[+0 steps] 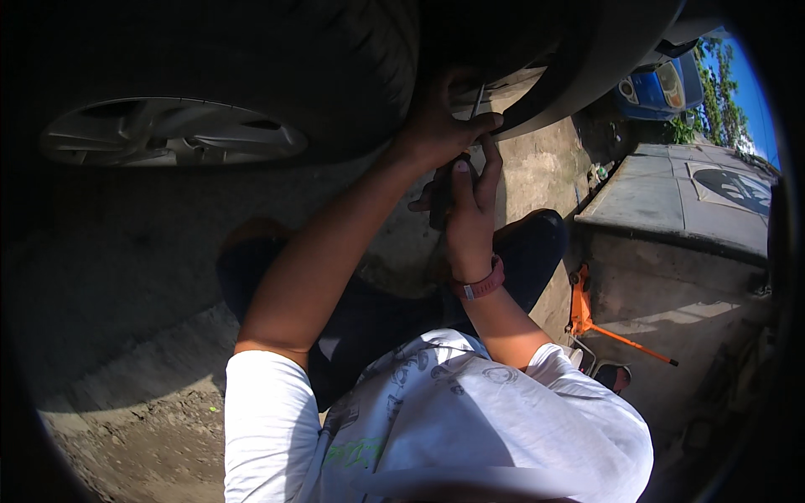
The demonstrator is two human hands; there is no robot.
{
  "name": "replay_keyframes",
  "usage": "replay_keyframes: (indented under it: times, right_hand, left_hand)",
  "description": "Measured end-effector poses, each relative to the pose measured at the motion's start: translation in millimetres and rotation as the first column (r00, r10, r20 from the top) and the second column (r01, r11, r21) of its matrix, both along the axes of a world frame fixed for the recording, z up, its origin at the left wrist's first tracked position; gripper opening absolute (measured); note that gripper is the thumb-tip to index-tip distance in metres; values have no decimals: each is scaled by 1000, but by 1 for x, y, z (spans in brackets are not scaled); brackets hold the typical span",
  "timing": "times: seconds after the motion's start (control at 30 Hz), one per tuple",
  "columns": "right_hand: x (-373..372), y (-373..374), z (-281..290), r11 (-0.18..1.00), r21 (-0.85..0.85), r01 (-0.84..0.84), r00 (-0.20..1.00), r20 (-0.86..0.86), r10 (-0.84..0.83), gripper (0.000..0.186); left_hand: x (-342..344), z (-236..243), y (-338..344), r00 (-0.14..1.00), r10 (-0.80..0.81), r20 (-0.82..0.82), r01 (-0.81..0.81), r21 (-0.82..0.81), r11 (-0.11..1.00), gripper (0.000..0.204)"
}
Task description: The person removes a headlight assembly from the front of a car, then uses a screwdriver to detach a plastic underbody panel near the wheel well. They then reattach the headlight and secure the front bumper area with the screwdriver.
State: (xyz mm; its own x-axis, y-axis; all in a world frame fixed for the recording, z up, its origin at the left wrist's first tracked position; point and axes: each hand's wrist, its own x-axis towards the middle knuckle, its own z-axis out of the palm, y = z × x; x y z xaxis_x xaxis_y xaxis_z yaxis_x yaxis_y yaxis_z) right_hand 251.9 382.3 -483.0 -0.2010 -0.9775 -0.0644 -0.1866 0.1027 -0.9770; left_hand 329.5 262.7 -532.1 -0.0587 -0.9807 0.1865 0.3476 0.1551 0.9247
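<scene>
My right hand (471,205), with a reddish band on its wrist, is closed around the dark handle (438,210) of what looks like a screwdriver. A thin metal shaft (478,99) shows above, in line with the handle. Beside it, my left hand (432,134) reaches up between the tire (369,75) and the curved lower edge of a dark car body panel (579,75). The left thumb stretches across to that edge, below the shaft. Deep shadow hides the other left fingers, so their grip is unclear. Where the shaft's tip ends cannot be made out.
The silver wheel rim (176,134) is at the upper left. An orange floor jack (580,302) with a long handle stands at right, near a grey slab-like surface (646,189). A blue vehicle (658,88) is beyond. My bent legs (532,251) frame the concrete ground.
</scene>
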Motion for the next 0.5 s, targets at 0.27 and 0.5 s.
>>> replay_keyframes:
  times: [0.27,0.5]
  right_hand:
    - [9,-6,-37,994,-74,84,996,36,-82,50]
    - [2,-3,-5,992,107,60,921,377,-97,48]
  left_hand:
    - [4,8,5,994,-66,-87,70,41,997,86]
    - [8,9,8,996,-88,13,87,80,993,90]
